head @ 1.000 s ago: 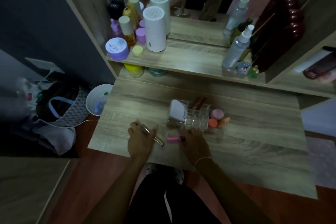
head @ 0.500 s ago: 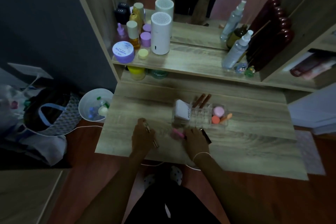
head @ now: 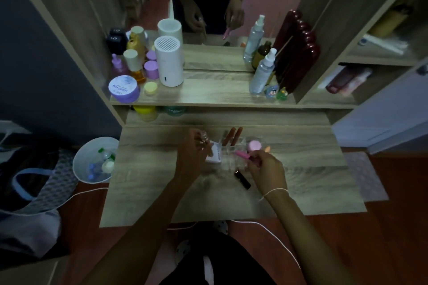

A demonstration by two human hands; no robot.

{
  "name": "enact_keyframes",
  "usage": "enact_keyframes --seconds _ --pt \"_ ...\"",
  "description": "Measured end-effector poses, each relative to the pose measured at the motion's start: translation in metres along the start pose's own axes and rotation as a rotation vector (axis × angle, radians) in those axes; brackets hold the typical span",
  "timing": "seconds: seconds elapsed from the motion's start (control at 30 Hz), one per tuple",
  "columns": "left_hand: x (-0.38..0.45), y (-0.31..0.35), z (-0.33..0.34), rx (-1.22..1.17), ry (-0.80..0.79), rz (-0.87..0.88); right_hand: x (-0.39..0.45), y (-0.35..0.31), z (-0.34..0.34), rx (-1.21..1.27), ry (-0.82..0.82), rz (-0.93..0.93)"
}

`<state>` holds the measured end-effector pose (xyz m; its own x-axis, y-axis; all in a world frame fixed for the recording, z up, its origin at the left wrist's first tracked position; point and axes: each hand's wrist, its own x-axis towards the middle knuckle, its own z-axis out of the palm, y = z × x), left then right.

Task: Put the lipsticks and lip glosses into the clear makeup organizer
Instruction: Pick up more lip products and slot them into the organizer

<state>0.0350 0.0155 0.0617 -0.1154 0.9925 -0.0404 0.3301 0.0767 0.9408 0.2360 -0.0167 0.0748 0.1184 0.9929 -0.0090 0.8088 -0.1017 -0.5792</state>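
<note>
The clear makeup organizer (head: 228,152) stands mid-table with two brown lipstick tubes (head: 232,136) upright in its back slots and a white box (head: 214,154) at its left end. My right hand (head: 266,170) grips a pink lip gloss (head: 242,154), its tip over the organizer's front compartments. My left hand (head: 193,155) holds a slim clear lip gloss tube (head: 203,137) raised beside the organizer's left side. A black lipstick (head: 242,179) lies on the table just in front of the organizer, left of my right hand.
A pink round jar (head: 254,145) and an orange item (head: 267,149) sit at the organizer's right. The raised shelf (head: 208,92) carries a white cylinder (head: 168,61), jars, bottles and spray bottles, with a mirror behind. A white bin (head: 96,159) stands left of the table.
Both hands rose from the table's front and moved toward the organizer, each carrying its tube. The black lipstick came into view on the table as my right hand lifted.
</note>
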Motion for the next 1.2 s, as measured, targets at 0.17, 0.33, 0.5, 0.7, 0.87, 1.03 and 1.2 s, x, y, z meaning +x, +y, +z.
enact_keyframes --seconds 0.17,0.33,0.5,0.7,0.87,1.03,1.2 --pt "0.011 0.009 0.036 0.065 -0.038 0.118 0.035 0.018 -0.016 -0.020 0.000 -0.040" --pt "0.016 -0.002 0.058 0.143 -0.041 0.090 0.069 0.028 -0.009 -0.080 -0.069 -0.061" --pt "0.020 -0.016 0.069 0.237 -0.067 -0.007 0.090 0.034 0.001 -0.105 -0.134 -0.121" --pt "0.016 -0.020 0.072 0.218 -0.061 -0.071 0.105 0.037 0.014 -0.198 -0.267 -0.176" --pt "0.017 -0.018 0.075 0.266 -0.064 -0.083 0.113 0.036 0.023 -0.256 -0.309 -0.203" --pt "0.017 -0.014 0.079 0.314 -0.051 -0.068 0.116 0.038 0.027 -0.250 -0.312 -0.232" --pt "0.016 -0.020 0.080 0.336 -0.059 -0.036 0.117 0.039 0.028 -0.279 -0.319 -0.233"
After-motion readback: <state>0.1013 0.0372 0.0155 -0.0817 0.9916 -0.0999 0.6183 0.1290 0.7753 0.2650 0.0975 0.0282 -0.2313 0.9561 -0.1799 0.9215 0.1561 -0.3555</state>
